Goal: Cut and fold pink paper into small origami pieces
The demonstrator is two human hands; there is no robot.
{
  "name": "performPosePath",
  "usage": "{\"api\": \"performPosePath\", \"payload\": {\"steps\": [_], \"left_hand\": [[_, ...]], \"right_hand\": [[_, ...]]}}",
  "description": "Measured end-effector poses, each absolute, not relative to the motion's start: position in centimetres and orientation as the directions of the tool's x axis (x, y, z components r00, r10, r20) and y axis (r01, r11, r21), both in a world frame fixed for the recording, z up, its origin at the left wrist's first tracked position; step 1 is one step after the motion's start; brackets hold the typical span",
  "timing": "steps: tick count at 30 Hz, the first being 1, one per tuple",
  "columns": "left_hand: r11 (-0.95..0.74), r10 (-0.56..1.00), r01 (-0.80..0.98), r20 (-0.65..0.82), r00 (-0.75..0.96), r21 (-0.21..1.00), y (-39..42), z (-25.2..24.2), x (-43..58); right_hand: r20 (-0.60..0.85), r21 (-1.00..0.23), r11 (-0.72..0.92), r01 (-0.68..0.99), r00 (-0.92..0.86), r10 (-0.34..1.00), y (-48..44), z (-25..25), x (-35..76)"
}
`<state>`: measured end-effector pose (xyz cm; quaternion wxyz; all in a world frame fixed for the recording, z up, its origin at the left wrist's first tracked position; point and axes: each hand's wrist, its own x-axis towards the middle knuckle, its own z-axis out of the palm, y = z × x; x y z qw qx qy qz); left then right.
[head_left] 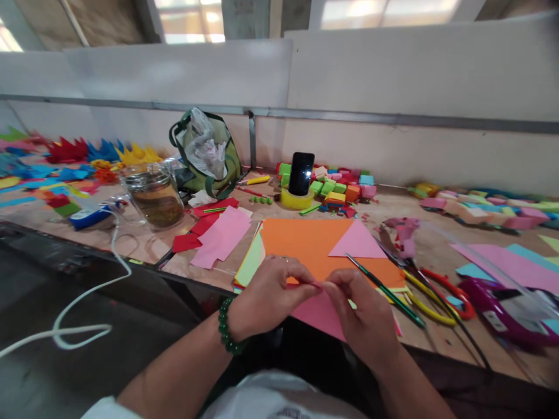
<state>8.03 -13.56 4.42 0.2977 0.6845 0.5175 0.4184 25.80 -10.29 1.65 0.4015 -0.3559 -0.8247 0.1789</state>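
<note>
Both hands meet at the table's front edge, pinching a sheet of pink paper by its upper edge. My left hand, with a green bead bracelet at the wrist, has thumb and forefinger closed on it. Close beside it, my right hand grips the same edge with fingers curled in. Most of the sheet hangs below the fingers, partly hidden by the hands. Behind them lies a stack of coloured paper topped by an orange sheet. A pink paper triangle and a dark green pen rest on the stack.
To the right are scissors with yellow and red handles, a pink glue gun and a purple device. Left stands a glass jug. Behind are a phone on a yellow tape roll, folded paper pieces and a bag.
</note>
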Motion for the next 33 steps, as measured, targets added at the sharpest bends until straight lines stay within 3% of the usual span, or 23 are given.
{"api": "performPosePath", "payload": {"steps": [4,8,27,33], "left_hand": [[-0.204,0.979,0.350,0.191,0.071,0.914,-13.5,4.1,7.9],[-0.146,0.988,0.323,0.122,0.093,0.935,-13.4,3.9,7.4],[-0.232,0.972,0.282,0.214,0.096,0.931,-14.0,4.1,7.8],[-0.272,0.939,0.311,0.322,-0.120,0.911,-14.0,4.1,6.3]], "right_hand": [[0.379,-0.777,0.545,0.315,-0.458,0.804,-10.6,2.2,25.9],[0.315,-0.869,0.437,0.233,-0.422,0.850,-10.7,2.3,26.0],[0.321,-0.802,0.497,0.331,-0.463,0.826,-11.1,2.7,25.6],[0.190,-0.813,0.409,0.415,-0.476,0.859,-9.9,3.9,27.0]]}}
